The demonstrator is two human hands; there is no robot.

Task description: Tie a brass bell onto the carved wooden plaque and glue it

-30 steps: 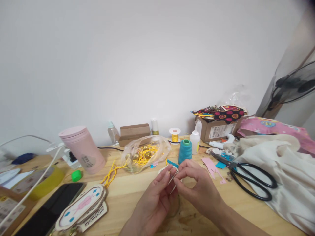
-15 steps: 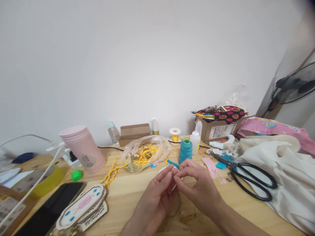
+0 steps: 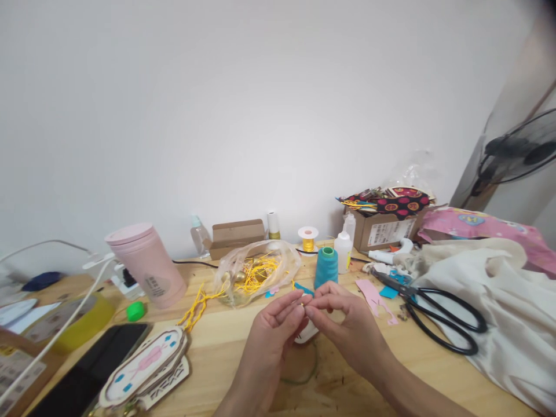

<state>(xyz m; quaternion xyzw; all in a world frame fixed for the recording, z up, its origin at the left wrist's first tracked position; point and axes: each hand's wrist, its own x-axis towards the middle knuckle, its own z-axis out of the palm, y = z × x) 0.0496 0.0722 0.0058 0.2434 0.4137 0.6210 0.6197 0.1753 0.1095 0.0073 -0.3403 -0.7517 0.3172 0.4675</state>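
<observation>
My left hand (image 3: pixel 278 327) is closed in a pinch on a tiny gold-coloured piece, its fingertips nearly meeting those of my right hand. My right hand (image 3: pixel 343 321) also pinches, with thumb and forefinger together at the same spot; what lies between them is too small to make out. Below the fingers, a white rounded piece (image 3: pixel 306 332) shows partly, the rest hidden by my hands. A thin greenish thread (image 3: pixel 313 370) curves over the wooden table beneath. The teal thread cone (image 3: pixel 326 267) stands just behind my right hand.
Behind my hands are a plastic bag of yellow cords (image 3: pixel 260 272) and a white glue bottle (image 3: pixel 343 253). Black scissors (image 3: pixel 434 313) lie on cream cloth (image 3: pixel 512 324) at right. At left are a pink tumbler (image 3: pixel 147 266), a phone (image 3: pixel 91 370) and stacked decorated pieces (image 3: pixel 145 365).
My left hand has turned slightly and its fingertips have moved closer to my right fingertips. More of the white piece shows below them.
</observation>
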